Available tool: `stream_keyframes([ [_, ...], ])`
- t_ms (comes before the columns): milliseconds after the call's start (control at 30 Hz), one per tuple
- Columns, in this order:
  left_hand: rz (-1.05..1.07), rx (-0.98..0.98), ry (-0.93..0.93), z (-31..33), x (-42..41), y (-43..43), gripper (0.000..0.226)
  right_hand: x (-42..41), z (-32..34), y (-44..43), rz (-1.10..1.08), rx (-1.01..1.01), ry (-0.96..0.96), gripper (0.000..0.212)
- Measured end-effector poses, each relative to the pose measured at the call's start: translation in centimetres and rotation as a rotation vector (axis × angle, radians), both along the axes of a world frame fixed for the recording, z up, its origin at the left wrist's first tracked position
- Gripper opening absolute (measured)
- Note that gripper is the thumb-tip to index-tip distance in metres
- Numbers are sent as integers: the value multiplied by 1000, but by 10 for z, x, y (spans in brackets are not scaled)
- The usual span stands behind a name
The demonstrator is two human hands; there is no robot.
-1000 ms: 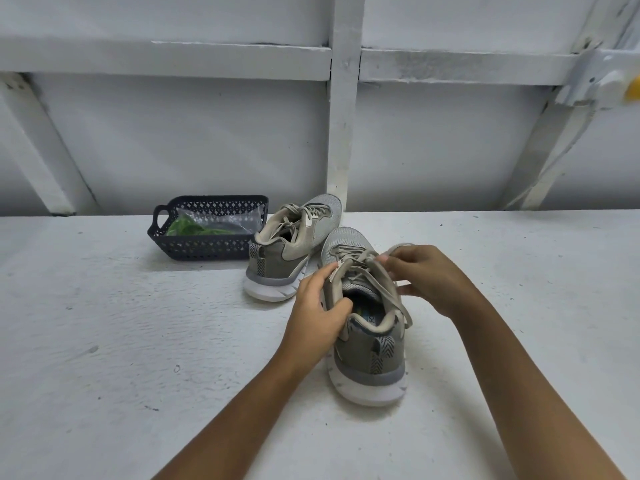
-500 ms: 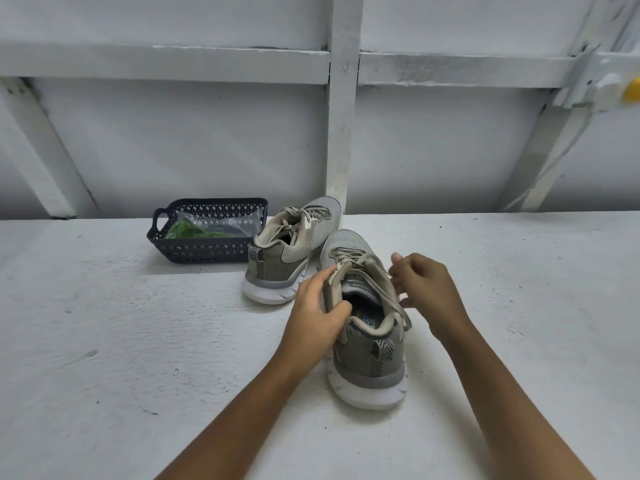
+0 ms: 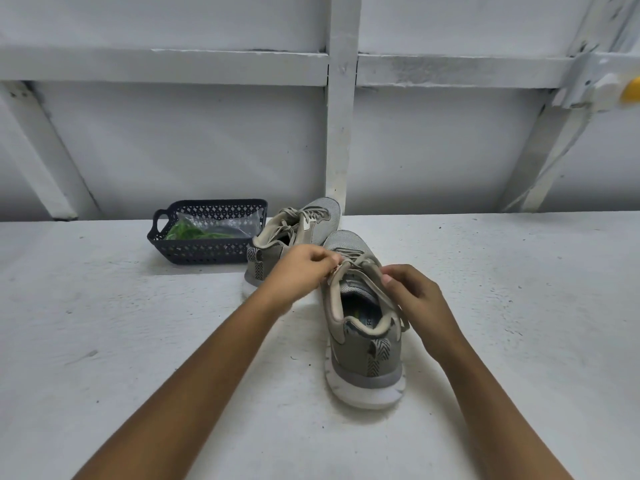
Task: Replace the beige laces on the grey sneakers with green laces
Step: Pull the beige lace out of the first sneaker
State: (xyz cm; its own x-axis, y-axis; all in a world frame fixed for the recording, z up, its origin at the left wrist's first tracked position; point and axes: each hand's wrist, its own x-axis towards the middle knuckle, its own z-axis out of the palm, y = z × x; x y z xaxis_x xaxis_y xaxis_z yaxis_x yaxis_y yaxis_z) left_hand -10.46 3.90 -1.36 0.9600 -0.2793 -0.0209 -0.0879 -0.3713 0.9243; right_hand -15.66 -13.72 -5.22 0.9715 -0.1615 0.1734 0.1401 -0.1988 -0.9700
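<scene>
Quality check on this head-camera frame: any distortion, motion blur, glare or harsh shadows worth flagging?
Head view: wide-angle stretch lengthens the forearms toward the bottom corners; lighting soft and even, only faint shadows beside the basket and near sneaker; slight smear at the left hand where it pinches the beige lace, right hand sharper; mild glare on the clear bag.

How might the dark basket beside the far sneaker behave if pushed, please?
The basket looks like thin perforated plastic holding only bagged green laces, so probably light and sliding easily. Low and wide, it seems unlikely to tip.
</scene>
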Motion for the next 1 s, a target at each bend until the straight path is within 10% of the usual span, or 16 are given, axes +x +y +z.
stream_keyframes([
  [1000,-71,547,-326,21,9,8,11,0,-2,-1,23,24,-12,14],
])
